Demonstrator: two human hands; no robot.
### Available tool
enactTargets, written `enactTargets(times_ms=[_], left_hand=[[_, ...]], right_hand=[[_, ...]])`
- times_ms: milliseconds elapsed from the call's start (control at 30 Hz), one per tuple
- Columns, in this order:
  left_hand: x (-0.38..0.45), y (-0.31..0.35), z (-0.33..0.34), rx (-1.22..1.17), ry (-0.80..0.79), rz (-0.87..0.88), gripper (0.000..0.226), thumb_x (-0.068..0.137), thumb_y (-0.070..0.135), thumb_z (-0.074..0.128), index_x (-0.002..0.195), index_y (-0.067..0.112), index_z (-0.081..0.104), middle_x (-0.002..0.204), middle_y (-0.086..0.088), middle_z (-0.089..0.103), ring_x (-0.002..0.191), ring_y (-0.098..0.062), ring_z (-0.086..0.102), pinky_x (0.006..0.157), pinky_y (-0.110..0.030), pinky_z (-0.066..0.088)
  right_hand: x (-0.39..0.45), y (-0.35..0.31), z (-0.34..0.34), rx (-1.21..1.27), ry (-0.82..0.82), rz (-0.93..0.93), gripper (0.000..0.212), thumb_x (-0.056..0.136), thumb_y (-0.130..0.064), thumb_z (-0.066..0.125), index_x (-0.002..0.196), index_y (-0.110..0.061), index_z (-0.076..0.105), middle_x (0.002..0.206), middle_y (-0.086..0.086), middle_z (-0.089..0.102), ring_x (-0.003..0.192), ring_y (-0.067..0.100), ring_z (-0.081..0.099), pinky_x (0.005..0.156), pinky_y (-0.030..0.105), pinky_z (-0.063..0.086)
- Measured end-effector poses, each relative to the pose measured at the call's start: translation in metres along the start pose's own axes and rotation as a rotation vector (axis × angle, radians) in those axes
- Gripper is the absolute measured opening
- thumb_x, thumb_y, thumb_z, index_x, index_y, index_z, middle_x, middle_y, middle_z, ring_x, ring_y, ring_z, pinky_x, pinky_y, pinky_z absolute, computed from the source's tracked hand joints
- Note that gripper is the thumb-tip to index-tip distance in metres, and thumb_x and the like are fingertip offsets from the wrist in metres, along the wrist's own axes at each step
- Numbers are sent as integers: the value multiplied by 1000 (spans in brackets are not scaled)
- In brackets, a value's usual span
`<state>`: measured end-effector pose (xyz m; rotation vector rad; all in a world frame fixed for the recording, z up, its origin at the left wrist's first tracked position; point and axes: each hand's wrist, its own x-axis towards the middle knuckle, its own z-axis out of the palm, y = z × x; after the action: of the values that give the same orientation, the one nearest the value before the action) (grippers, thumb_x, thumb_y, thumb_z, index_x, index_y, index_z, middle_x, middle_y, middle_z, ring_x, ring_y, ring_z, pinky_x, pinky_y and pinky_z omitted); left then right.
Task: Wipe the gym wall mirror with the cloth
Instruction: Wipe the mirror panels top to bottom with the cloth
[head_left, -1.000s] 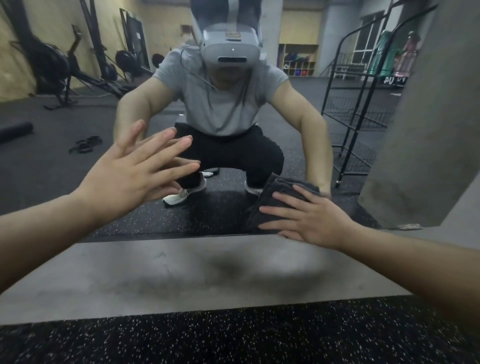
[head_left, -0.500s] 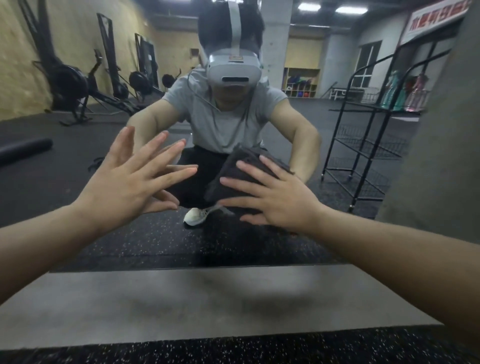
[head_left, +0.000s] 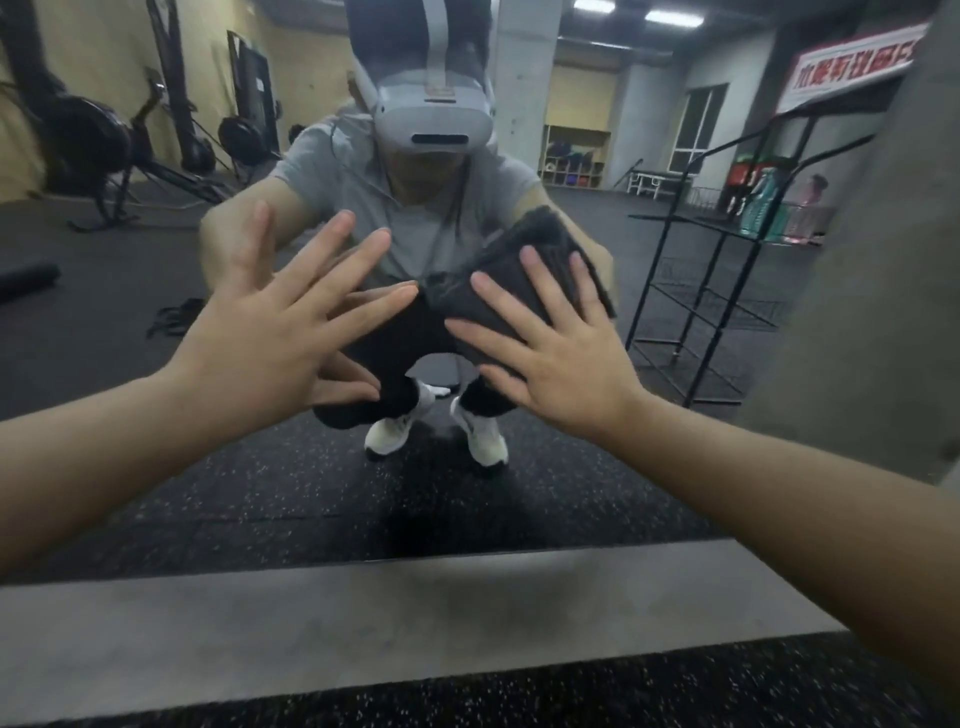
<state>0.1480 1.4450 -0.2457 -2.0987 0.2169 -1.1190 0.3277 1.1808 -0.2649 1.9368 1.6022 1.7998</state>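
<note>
The wall mirror (head_left: 156, 467) fills most of the view and reflects a crouching person and the gym behind. My right hand (head_left: 561, 353) lies flat with fingers spread, pressing a folded dark grey cloth (head_left: 524, 275) against the glass at chest height of the reflection. My left hand (head_left: 280, 332) is flat on the mirror to the left of the cloth, fingers apart and holding nothing. The cloth's lower part is hidden under my right palm.
A grey concrete sill (head_left: 363, 613) runs below the mirror's bottom edge, with speckled black rubber floor (head_left: 519, 696) in front. A grey pillar (head_left: 883, 260) borders the mirror on the right. A black wire rack (head_left: 727, 291) appears in the reflection.
My right hand has slid the cloth up the mirror from its bottom edge to chest height and a little left. My left hand stayed pressed on the glass.
</note>
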Motion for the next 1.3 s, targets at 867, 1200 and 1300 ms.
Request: enactTargets(times_ms=[867,1200,1300], left_hand=[[-30,39,13,73,-91,-93,69,103,60,48,161,28,31,169,-20,9,157,-37,-2,120,-67,13],[-50,39,32,95,45,-58,65,104,52,56,160,29,34,164,-20,29,149,-43,32,116,-65,25],[-71,25,31,77,30,-28,65,104,53,54,161,29,33,166,-17,27,154,-37,26,120,-60,24]], right_hand=[[-148,-71,42,37,-488,-613,78,106,-38,39,156,-21,-19,155,9,-42,138,38,-45,103,62,-41],[-150,-82,54,56,-349,-643,62,96,-39,46,157,-33,39,166,-6,12,156,35,-19,124,56,-18],[-127,-117,52,38,-343,-654,59,99,-38,37,158,-35,37,167,-6,11,158,32,-6,123,56,-18]])
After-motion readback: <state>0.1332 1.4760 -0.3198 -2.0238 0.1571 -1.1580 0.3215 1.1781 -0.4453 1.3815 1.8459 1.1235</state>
